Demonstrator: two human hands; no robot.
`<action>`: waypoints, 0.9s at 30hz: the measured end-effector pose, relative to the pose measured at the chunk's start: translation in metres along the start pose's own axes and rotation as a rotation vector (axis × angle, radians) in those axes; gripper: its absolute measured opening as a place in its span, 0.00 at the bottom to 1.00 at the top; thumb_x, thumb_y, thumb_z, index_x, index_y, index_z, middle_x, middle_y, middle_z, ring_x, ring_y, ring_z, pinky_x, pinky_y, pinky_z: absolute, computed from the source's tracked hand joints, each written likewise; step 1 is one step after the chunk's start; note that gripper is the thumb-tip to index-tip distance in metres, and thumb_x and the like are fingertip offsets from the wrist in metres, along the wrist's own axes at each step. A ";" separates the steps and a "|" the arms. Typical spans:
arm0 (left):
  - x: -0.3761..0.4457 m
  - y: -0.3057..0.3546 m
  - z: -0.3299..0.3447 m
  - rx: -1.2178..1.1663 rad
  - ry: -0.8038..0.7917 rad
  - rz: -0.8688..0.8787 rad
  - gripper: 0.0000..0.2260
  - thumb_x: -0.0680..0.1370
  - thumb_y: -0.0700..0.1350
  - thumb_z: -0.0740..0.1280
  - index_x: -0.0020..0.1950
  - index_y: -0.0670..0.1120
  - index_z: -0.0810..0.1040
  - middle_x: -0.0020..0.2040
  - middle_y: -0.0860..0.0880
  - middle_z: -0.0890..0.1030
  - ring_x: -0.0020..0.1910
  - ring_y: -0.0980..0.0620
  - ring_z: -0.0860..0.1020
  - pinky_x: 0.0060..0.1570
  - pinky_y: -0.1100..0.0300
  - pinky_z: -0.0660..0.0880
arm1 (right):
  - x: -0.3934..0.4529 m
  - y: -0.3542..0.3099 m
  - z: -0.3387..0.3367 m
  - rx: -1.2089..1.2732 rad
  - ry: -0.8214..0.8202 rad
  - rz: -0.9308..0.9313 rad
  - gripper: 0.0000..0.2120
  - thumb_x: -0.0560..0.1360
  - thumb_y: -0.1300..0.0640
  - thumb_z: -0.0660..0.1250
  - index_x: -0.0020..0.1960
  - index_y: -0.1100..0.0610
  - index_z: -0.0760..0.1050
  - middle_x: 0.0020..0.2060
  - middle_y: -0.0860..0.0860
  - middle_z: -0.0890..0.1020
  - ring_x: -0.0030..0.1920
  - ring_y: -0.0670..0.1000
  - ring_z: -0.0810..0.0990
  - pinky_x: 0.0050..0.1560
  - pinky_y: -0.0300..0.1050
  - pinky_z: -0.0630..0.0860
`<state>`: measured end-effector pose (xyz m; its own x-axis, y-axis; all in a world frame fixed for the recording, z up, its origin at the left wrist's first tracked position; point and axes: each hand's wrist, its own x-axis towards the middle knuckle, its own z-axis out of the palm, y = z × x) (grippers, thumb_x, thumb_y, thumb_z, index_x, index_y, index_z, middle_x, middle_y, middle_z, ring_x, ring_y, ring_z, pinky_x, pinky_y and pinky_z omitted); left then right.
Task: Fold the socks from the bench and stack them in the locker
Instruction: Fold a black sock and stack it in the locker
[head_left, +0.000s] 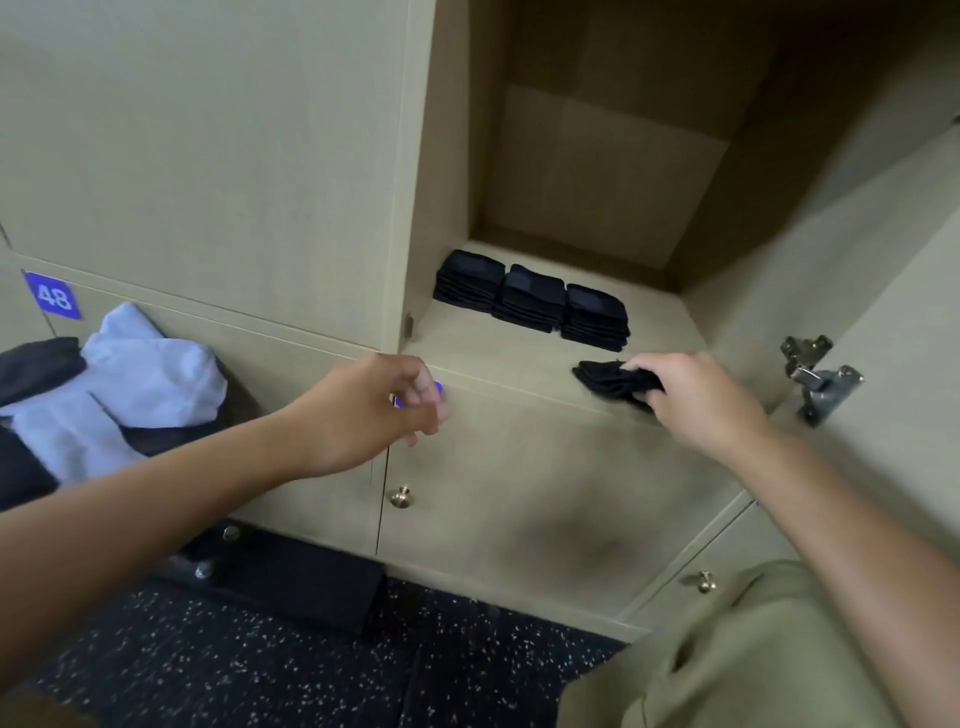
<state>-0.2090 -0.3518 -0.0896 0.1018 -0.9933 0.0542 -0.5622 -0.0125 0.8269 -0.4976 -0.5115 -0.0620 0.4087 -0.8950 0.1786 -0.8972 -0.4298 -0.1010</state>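
Socks (618, 383) pinched by right hand (691, 395) over locker shelf (498, 353), left hand (374, 410) loosely curled, speckled floor (260, 670)

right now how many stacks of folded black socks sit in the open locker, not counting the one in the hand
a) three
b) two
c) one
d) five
a: three stacks of black socks stand side by side on the locker shelf, while the right hand grips another folded black sock at the shelf's front edge.
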 end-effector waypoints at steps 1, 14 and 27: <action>-0.001 0.000 0.001 0.008 -0.006 0.004 0.04 0.77 0.47 0.71 0.47 0.47 0.81 0.43 0.51 0.86 0.39 0.54 0.85 0.47 0.54 0.77 | -0.002 -0.001 0.004 -0.020 -0.039 -0.008 0.17 0.79 0.61 0.67 0.65 0.46 0.79 0.58 0.54 0.83 0.56 0.60 0.79 0.50 0.50 0.76; -0.013 0.000 0.000 0.091 -0.056 0.019 0.03 0.78 0.46 0.70 0.45 0.51 0.81 0.41 0.55 0.85 0.39 0.51 0.84 0.52 0.44 0.79 | -0.006 0.012 0.005 -0.025 0.160 0.219 0.14 0.83 0.62 0.59 0.66 0.57 0.73 0.51 0.66 0.82 0.52 0.68 0.79 0.45 0.53 0.72; -0.013 -0.002 -0.002 0.123 -0.075 0.033 0.04 0.78 0.51 0.71 0.45 0.52 0.81 0.42 0.55 0.86 0.38 0.52 0.83 0.52 0.46 0.79 | 0.009 0.023 0.032 0.032 -0.202 0.253 0.30 0.85 0.42 0.51 0.83 0.52 0.51 0.81 0.59 0.58 0.80 0.60 0.56 0.78 0.55 0.57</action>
<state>-0.2081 -0.3391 -0.0906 0.0223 -0.9992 0.0341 -0.6610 0.0109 0.7503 -0.5090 -0.5332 -0.0939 0.2015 -0.9780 -0.0538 -0.9702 -0.1917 -0.1485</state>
